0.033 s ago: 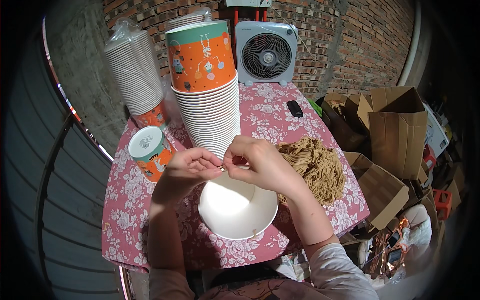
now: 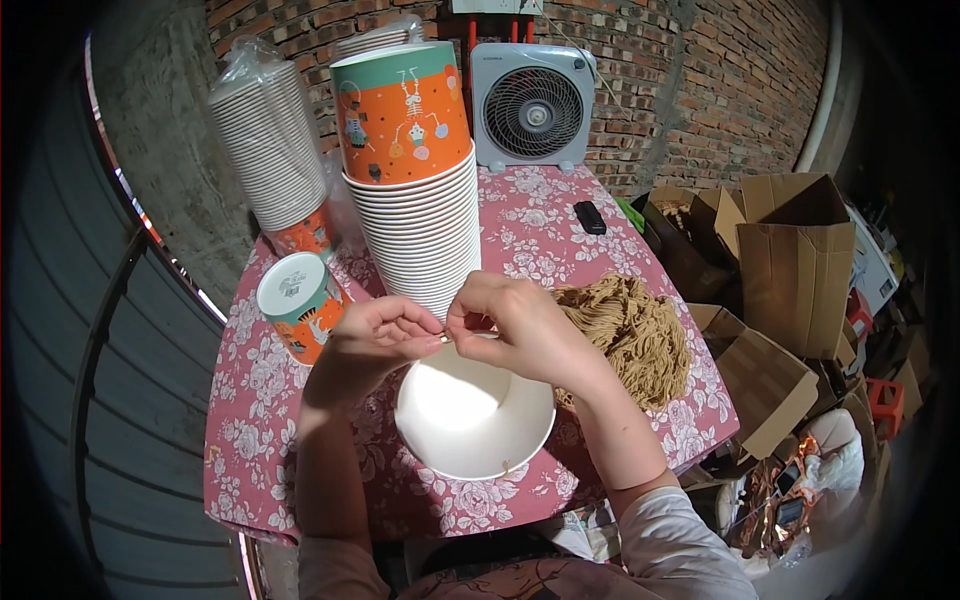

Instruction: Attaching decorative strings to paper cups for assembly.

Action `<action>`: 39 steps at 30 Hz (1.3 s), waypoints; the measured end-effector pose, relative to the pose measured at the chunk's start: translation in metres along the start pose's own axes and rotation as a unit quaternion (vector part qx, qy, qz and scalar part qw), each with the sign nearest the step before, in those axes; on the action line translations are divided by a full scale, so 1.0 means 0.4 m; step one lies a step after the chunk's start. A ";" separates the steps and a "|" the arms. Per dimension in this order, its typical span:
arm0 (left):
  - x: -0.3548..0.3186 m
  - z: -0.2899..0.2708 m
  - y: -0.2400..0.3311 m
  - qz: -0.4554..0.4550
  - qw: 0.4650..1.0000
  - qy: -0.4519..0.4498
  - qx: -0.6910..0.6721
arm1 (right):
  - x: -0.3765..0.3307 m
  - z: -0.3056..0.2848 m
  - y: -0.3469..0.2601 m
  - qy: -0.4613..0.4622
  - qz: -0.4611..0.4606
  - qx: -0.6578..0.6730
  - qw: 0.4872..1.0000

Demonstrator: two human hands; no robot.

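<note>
The left hand [image 2: 375, 330] and right hand [image 2: 515, 325] meet fingertip to fingertip just above the far rim of a white paper bowl [image 2: 472, 420], both pinched narrow on something small between them; it looks like a short strand, though it is too tiny to tell. Just right of the right hand lies a heap of tan noodles [image 2: 630, 335]. Beyond the hands rises a tall stack of paper cups [image 2: 415, 190], and left of the left hand stands a lidded orange cup [image 2: 298, 305] on the floral tablecloth [image 2: 250, 450].
</note>
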State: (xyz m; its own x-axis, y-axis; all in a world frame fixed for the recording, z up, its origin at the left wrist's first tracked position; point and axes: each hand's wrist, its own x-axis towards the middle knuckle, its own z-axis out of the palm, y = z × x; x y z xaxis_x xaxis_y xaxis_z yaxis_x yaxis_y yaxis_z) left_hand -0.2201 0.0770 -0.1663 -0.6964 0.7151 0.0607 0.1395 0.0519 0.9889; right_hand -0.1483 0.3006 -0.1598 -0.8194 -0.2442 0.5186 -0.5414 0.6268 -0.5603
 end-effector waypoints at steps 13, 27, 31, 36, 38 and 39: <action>-0.035 -0.027 -0.002 0.071 0.984 0.033 0.157 | -0.001 0.012 0.003 -0.005 -0.029 0.001 1.000; -0.049 -0.046 0.007 0.048 0.988 0.051 0.138 | -0.001 0.011 -0.001 -0.023 -0.007 -0.002 1.000; -0.046 -0.046 0.021 0.050 0.988 0.064 0.132 | -0.001 0.013 0.001 -0.018 -0.014 -0.010 1.000; -0.042 -0.026 0.024 0.087 0.983 0.096 0.127 | -0.001 0.012 0.000 -0.020 -0.015 -0.009 1.000; -0.037 -0.009 0.019 0.105 0.979 0.120 0.125 | 0.000 0.017 0.001 -0.019 -0.021 -0.011 1.000; -0.031 -0.002 0.013 0.109 0.979 0.127 0.114 | 0.000 0.016 -0.005 -0.014 -0.006 0.000 1.000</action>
State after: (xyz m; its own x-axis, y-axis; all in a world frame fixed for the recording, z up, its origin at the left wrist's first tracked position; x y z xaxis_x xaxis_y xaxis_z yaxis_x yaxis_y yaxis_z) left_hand -0.2113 0.0679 -0.1617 -0.7807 0.5322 0.3274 0.4382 0.0927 0.8941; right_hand -0.1484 0.2948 -0.1628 -0.8181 -0.2721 0.5066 -0.5509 0.6235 -0.5547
